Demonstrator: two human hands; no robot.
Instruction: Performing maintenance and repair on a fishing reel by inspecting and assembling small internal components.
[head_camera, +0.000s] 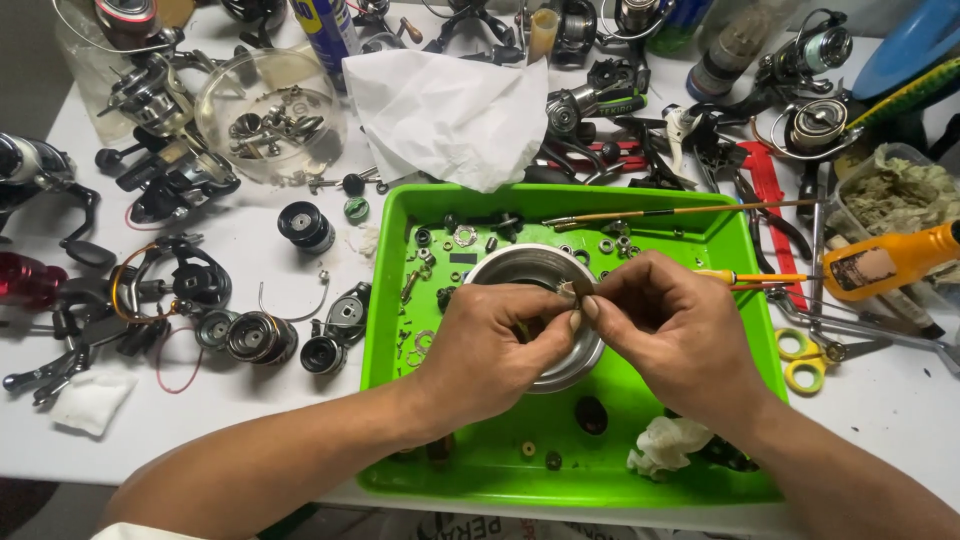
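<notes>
Both hands meet over the green tray (400, 300), and between them sits a small part (573, 290), pinched at the fingertips. The left hand (487, 345) curls in, thumb and forefinger nipping the part from its side; the right hand (672, 322) closes on it from the other side (what the piece is exactly, too small to tell). Directly beneath the hands lies a round metal bowl (520, 266), half hidden by the knuckles. Just beyond the right hand, thin brushes (680, 212) lie across the tray's far edge. Near the right wrist, a crumpled white rag (665, 443). Past the left hand, loose washers (463, 236) and screws dot the tray floor. Fishing reels (262, 336) crowd the desk (250, 430) out left.
</notes>
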